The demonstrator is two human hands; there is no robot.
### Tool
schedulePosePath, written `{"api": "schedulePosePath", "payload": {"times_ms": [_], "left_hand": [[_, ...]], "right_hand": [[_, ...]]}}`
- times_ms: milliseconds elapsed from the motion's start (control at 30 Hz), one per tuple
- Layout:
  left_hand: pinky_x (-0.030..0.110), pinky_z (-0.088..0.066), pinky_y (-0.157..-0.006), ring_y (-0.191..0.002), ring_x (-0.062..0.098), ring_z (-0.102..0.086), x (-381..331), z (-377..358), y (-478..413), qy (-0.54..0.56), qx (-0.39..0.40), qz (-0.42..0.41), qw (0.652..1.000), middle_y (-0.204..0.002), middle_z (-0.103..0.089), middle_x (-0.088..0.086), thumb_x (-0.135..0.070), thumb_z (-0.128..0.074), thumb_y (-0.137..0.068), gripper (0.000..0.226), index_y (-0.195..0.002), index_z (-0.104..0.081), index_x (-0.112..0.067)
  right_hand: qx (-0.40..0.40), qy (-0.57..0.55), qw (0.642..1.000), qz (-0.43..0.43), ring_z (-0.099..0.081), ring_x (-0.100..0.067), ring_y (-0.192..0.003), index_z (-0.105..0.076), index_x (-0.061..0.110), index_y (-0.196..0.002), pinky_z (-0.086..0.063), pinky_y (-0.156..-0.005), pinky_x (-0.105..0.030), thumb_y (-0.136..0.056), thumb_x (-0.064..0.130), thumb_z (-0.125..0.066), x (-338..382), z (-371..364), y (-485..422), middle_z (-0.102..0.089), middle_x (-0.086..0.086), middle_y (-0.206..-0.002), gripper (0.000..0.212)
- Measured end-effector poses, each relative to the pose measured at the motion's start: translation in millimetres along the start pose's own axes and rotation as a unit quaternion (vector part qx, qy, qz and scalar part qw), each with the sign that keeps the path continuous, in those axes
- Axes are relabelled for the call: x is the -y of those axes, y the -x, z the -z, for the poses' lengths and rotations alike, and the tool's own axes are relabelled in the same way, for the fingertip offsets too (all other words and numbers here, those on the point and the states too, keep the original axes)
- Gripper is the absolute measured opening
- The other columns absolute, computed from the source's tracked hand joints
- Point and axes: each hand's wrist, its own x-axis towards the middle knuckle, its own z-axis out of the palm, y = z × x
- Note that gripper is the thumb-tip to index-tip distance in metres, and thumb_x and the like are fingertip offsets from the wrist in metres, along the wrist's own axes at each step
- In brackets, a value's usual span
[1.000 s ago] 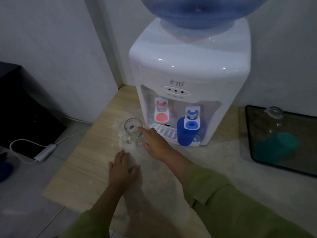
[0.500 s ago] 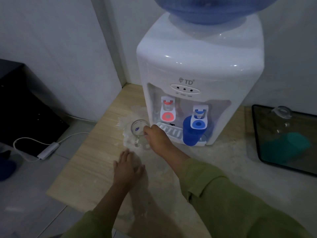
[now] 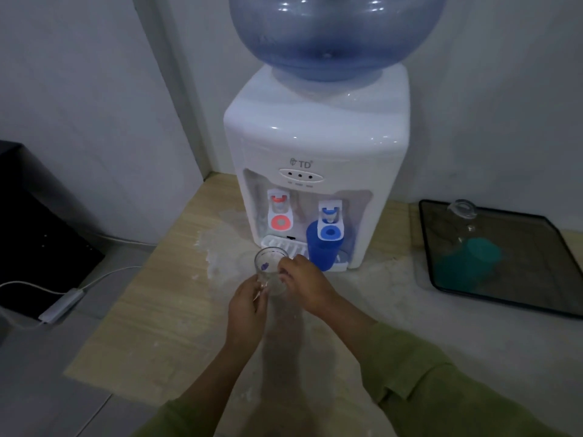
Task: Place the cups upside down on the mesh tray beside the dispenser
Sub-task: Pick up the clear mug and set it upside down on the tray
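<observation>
Far left, at nine o'clock, a dark cabinet (image 3: pixel 38 222) sits off the counter's edge, and a white power strip (image 3: pixel 61 305) with its cable lies on the grey floor below. The wooden counter (image 3: pixel 151 310) cuts off along its left edge just beside that strip, with bare, pale-streaked surface running toward the middle.

Centre now: both hands are on the clear glass cup (image 3: pixel 271 269). The left hand (image 3: pixel 246 307) closes its fingers around the cup's lower side from seven o'clock; the right hand (image 3: pixel 304 280) pinches the rim and wall from three o'clock, thumb and fingers curled in. The cup is mouth-up, tilted slightly toward the camera, a small purple mark on its wall. Whether its base touches the counter, I cannot tell. It is just in front of the white drip grille (image 3: pixel 284 244).

At twelve o'clock stands the white dispenser (image 3: pixel 315 146) under a big blue bottle (image 3: pixel 334 36), a red tap to the left, a blue tap to the right. A blue cup (image 3: pixel 323 249) stands upright under the blue tap, just beside the right hand.

Open counter stretches from the dispenser toward three o'clock, where the dark-framed mesh tray (image 3: pixel 492 296) lies well apart from the hands. On it are a teal cup (image 3: pixel 470 260) and a clear glass (image 3: pixel 462 211); which way up they stand is too blurred to read.
</observation>
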Motion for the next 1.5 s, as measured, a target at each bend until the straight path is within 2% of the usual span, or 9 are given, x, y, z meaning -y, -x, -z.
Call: {"api": "schedulePosePath", "payload": {"times_ms": [167, 300, 400, 700, 833, 900, 1167, 1333, 1500], "left_hand": [[0.034, -0.056, -0.076, -0.083, 0.022, -0.067, 2, -4, 2, 0.040, -0.023, 0.060, 0.997, -0.093, -0.071, 0.008, -0.014, -0.051, -0.094, 0.015, -0.098, -0.066, -0.011], [0.038, -0.059, -0.077, -0.082, 0.025, -0.070, -2, -16, 14, 0.125, 0.009, 0.103, 0.987, -0.083, -0.070, 0.003, -0.016, -0.050, -0.095, 0.017, -0.086, -0.064, -0.020], [0.043, -0.060, -0.081, -0.086, 0.028, -0.071, -14, -33, 20, 0.218, 0.036, 0.154, 0.963, -0.091, -0.070, 0.013, -0.016, -0.050, -0.095, 0.017, -0.088, -0.065, -0.010], [0.040, -0.059, -0.083, -0.092, 0.024, -0.071, -63, -81, 25, 0.271, 0.125, 0.134, 0.945, -0.097, -0.072, 0.011, -0.021, -0.049, -0.095, 0.019, -0.095, -0.064, -0.010], [0.034, -0.057, -0.084, -0.098, 0.020, -0.070, -91, -98, 17, 0.321, 0.155, 0.118, 0.927, -0.107, -0.071, 0.007, -0.018, -0.045, -0.097, 0.021, -0.102, -0.062, -0.006], [0.032, -0.056, -0.085, -0.098, 0.017, -0.070, -101, -106, 12, 0.326, 0.158, 0.123, 0.924, -0.107, -0.071, 0.005, -0.022, -0.040, -0.098, 0.026, -0.105, -0.060, -0.007], [0.039, -0.052, -0.094, -0.106, 0.023, -0.063, -141, -156, -21, 0.258, 0.195, 0.090, 0.942, -0.111, -0.064, 0.008, -0.025, -0.047, -0.096, 0.013, -0.100, -0.057, -0.017], [0.024, -0.041, -0.087, -0.113, 0.020, -0.056, -157, -193, -43, 0.048, 0.257, -0.018, 0.965, -0.122, -0.059, 0.007, -0.020, -0.056, -0.091, 0.031, -0.120, -0.054, -0.010], [0.028, -0.040, -0.096, -0.120, 0.025, -0.051, -167, -227, -63, -0.060, 0.300, -0.088, 0.948, -0.129, -0.053, 0.013, -0.017, -0.057, -0.089, 0.038, -0.126, -0.051, -0.008]], "right_hand": [[-0.004, -0.101, 0.994, -0.034, -0.061, -0.025, -0.109, -0.036, 0.018, -0.129, -0.052, -0.093, -0.039, -0.094, 0.023, -0.051, -14, -1, 14, -0.059, -0.011, -0.123, 0.039], [0.028, -0.208, 0.973, -0.099, -0.058, -0.019, -0.117, -0.033, 0.023, -0.135, -0.047, -0.099, -0.032, -0.087, 0.028, -0.064, -31, -1, 36, -0.056, -0.004, -0.134, 0.057], [0.034, -0.250, 0.956, -0.147, -0.055, -0.014, -0.116, -0.034, 0.022, -0.136, -0.047, -0.097, -0.030, -0.079, 0.035, -0.072, -50, 3, 54, -0.052, -0.003, -0.138, 0.070], [-0.074, -0.359, 0.908, -0.204, -0.059, -0.015, -0.102, -0.042, 0.022, -0.122, -0.050, -0.074, -0.019, -0.069, 0.028, -0.082, -100, 43, 90, -0.057, -0.001, -0.122, 0.066], [-0.155, -0.383, 0.893, -0.175, -0.065, -0.019, -0.100, -0.046, 0.033, -0.105, -0.057, -0.085, -0.035, -0.061, 0.028, -0.086, -115, 69, 99, -0.061, -0.003, -0.116, 0.059], [-0.191, -0.378, 0.891, -0.163, -0.064, -0.011, -0.094, -0.046, 0.027, -0.106, -0.057, -0.081, -0.027, -0.065, 0.021, -0.085, -116, 84, 100, -0.062, 0.003, -0.106, 0.056], [-0.394, -0.316, 0.857, -0.101, -0.059, 0.011, -0.082, -0.043, 0.019, -0.107, -0.046, -0.065, -0.001, -0.065, 0.014, -0.085, -136, 161, 76, -0.054, 0.014, -0.096, 0.060], [-0.449, -0.294, 0.837, -0.103, -0.061, -0.010, -0.093, -0.044, 0.024, -0.107, -0.050, -0.071, -0.004, -0.060, 0.016, -0.088, -174, 208, 57, -0.057, -0.001, -0.109, 0.065], [-0.456, -0.229, 0.844, -0.165, -0.055, -0.020, -0.100, -0.048, 0.017, -0.115, -0.052, -0.086, -0.029, -0.057, 0.014, -0.087, -229, 242, 52, -0.049, -0.012, -0.117, 0.070]]}}
